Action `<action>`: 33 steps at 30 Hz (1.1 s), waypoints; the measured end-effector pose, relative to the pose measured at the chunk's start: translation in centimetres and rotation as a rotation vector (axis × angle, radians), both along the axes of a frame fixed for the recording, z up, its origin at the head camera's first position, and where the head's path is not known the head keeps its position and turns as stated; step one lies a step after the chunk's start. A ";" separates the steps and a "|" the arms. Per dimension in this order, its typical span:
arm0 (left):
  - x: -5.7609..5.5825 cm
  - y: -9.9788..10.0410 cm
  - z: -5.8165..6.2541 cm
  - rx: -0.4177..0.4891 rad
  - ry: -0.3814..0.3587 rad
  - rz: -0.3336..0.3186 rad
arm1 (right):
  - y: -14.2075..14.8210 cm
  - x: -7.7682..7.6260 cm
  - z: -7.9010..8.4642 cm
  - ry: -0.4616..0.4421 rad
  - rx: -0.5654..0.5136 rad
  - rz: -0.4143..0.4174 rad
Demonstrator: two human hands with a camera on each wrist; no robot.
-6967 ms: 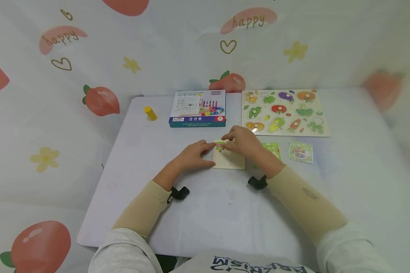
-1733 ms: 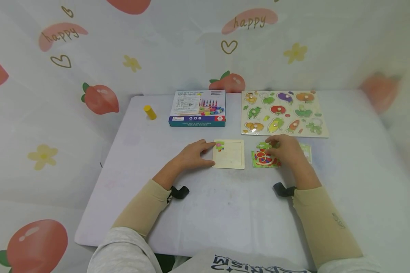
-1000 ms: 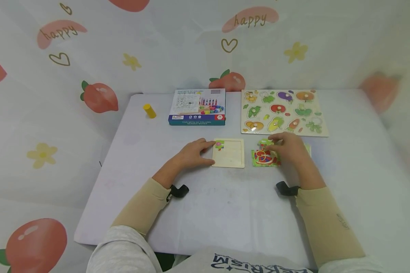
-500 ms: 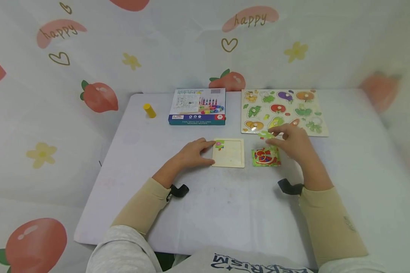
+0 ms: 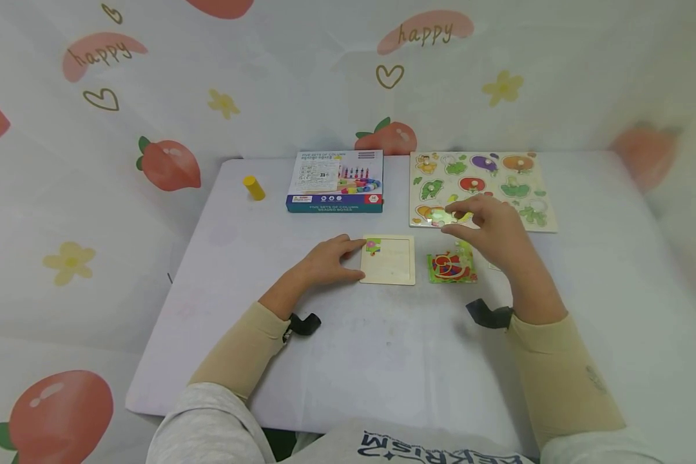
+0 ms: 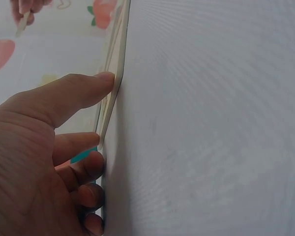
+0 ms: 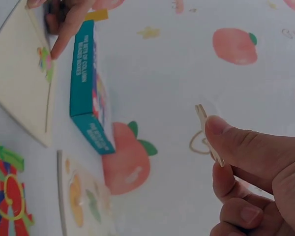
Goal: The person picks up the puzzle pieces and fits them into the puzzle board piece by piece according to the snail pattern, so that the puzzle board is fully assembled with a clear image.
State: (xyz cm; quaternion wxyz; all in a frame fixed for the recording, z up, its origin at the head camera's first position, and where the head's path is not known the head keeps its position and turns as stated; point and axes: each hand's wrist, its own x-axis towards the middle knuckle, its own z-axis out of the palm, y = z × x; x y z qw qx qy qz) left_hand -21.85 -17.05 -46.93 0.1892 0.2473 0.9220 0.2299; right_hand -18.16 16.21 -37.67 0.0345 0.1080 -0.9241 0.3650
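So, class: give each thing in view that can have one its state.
Jigsaw frame: one corner piece fitted, rest bare
Held jigsaw piece: raised, pinched by right hand
Loose jigsaw pieces: piled, overlapping
Beaded boxes carton: closed, flat
Vegetable peg puzzle: flat, partly hidden
Yellow cylinder: standing upright

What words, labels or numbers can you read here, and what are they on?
"FIVE SETS OF COLUMN BEADED BOXES": on the box, top and teal side.
"happy": twice, on the backdrop.
Box's fine print: too small to read.
Lettering on the shirt: upside down, not surely readable.
Mark on the right sleeve: too blurred.
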 end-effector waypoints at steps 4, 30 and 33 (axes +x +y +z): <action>-0.1 0.0 0.1 -0.001 -0.004 -0.007 | -0.7 0.0 0.8 0.033 -0.034 0.038; 0.2 0.2 0.3 -0.009 -0.014 0.004 | -4.7 -2.0 -0.2 -0.042 -0.061 0.143; 0.1 0.2 0.4 -0.012 -0.011 0.002 | -5.3 -2.2 -0.6 -0.064 -0.073 0.134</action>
